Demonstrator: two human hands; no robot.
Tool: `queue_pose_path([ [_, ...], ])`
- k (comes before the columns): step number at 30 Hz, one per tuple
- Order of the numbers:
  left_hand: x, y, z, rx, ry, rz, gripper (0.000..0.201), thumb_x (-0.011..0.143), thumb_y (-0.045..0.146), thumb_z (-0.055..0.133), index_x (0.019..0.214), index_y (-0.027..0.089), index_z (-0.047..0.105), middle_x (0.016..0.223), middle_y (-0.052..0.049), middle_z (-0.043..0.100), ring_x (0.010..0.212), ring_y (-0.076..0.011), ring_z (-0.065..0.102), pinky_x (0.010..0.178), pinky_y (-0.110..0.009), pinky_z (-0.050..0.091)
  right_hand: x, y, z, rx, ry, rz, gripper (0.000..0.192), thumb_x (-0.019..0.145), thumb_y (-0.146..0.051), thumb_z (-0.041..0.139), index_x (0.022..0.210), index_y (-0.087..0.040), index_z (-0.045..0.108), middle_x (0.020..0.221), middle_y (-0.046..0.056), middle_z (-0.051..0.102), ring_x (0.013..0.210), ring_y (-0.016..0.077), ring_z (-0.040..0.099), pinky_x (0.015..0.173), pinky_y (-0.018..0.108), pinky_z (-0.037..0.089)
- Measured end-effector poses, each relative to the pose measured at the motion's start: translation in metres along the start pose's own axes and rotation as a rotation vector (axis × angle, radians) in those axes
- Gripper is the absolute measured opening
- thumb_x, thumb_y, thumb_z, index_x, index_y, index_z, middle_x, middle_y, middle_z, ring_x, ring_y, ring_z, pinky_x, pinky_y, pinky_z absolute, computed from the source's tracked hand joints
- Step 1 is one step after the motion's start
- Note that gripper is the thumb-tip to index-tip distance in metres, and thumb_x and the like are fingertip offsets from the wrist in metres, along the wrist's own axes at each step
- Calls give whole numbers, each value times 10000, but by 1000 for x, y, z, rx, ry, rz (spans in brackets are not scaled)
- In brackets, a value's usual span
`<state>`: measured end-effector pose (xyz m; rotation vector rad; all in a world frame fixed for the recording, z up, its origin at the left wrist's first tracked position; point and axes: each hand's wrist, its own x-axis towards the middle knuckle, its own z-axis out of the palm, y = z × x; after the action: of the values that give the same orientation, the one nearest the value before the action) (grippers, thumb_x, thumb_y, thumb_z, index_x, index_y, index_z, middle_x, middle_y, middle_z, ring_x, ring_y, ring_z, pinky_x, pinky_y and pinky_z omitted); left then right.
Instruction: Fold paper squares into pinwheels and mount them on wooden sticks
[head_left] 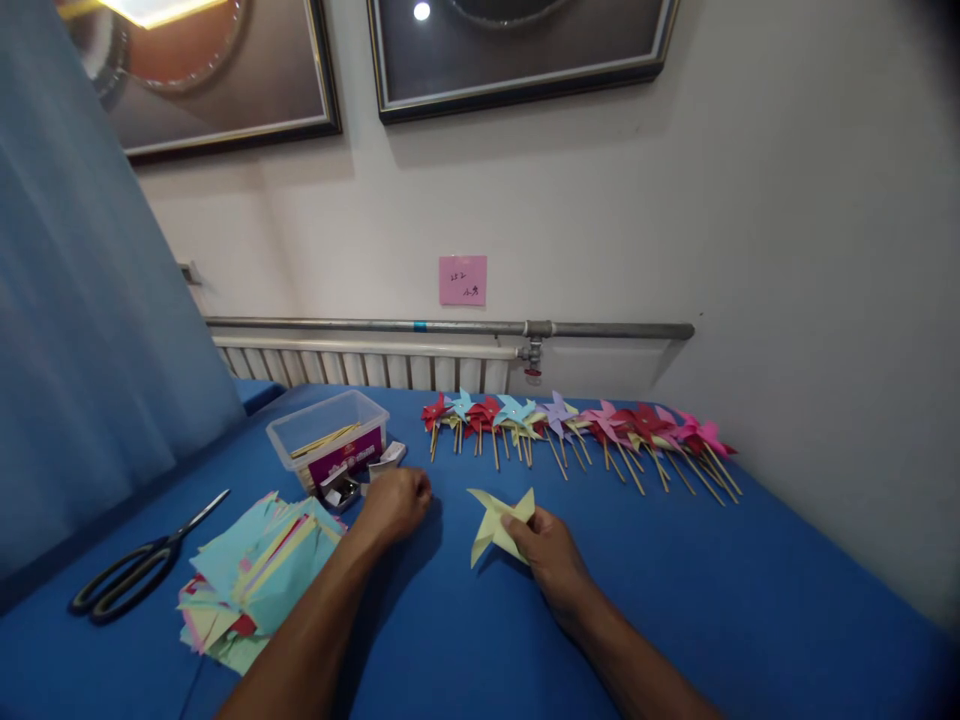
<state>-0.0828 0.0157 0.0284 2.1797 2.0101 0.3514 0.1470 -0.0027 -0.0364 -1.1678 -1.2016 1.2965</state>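
A pale yellow paper pinwheel (491, 522) with folded blades is pinched in my right hand (559, 562), the thumb pressing on its middle. It has no stick on it. My left hand (394, 502) hovers to the left with its fingers curled closed; whatever they may hold is hidden. Just beyond that hand lies a small open box (341, 492) with tiny shiny pieces inside, too small to name. Behind it stands a clear plastic tub (289, 432) holding wooden sticks (326, 440).
Finished pinwheels on sticks (559, 412) lie in a row along the back right. Cut coloured papers (270, 560) are heaped at the left, beside black-handled scissors (139, 570). A blue curtain (90, 300) hangs on the left. A pipe (360, 325) runs along the wall.
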Motion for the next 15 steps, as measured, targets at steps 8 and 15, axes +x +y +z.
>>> queue_pose_path([
  [8,-3,11,20,-45,-106,118,274,889,244,483,962,207,744,967,-82,759,936,-216,681,781,-284,446,0,-1,0,20,-19,2,546,672,-570,736,985,-123,729,839,75,767,733,251,684,675,327,517],
  [15,2,6,23,-150,-105,68,258,880,217,508,983,210,744,983,-49,766,933,-192,683,795,-266,461,1,2,0,27,-33,3,569,682,-605,725,990,-127,725,837,82,768,737,258,691,681,338,526],
])
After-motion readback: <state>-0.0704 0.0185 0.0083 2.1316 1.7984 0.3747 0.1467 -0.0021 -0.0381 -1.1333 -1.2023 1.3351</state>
